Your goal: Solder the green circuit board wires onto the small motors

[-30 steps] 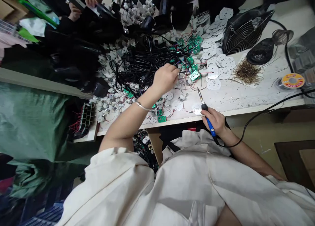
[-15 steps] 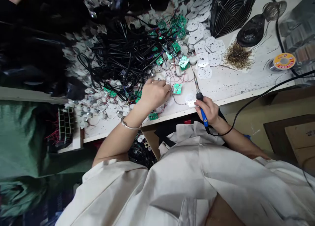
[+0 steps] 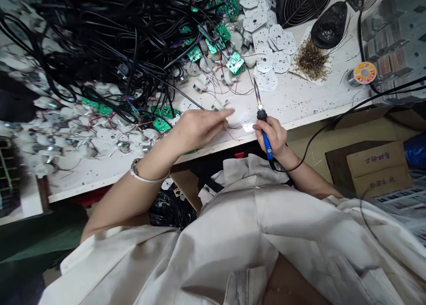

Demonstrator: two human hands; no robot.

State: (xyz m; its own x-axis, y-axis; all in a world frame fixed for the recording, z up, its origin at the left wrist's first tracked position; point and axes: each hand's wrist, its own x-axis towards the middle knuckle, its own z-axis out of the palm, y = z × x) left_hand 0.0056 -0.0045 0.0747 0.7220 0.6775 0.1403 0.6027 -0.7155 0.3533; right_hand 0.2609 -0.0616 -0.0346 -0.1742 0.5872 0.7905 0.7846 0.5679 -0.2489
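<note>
Fingers [image 3: 223,114] of the left hand [image 3: 199,130] are stretching out loosely, released and gripping nothing, just beside a small white motor [image 3: 218,104] lying on the white workbench [image 3: 299,105]. Fingers [image 3: 268,125] of the right hand [image 3: 273,138] are clenching a blue-handled soldering iron [image 3: 266,147], whose tip is pointing away from the person and sitting just beside white perforated discs [image 3: 264,63]. Green circuit boards [image 3: 234,62] and a heap of black cables [image 3: 109,43] are lying further along the bench.
</note>
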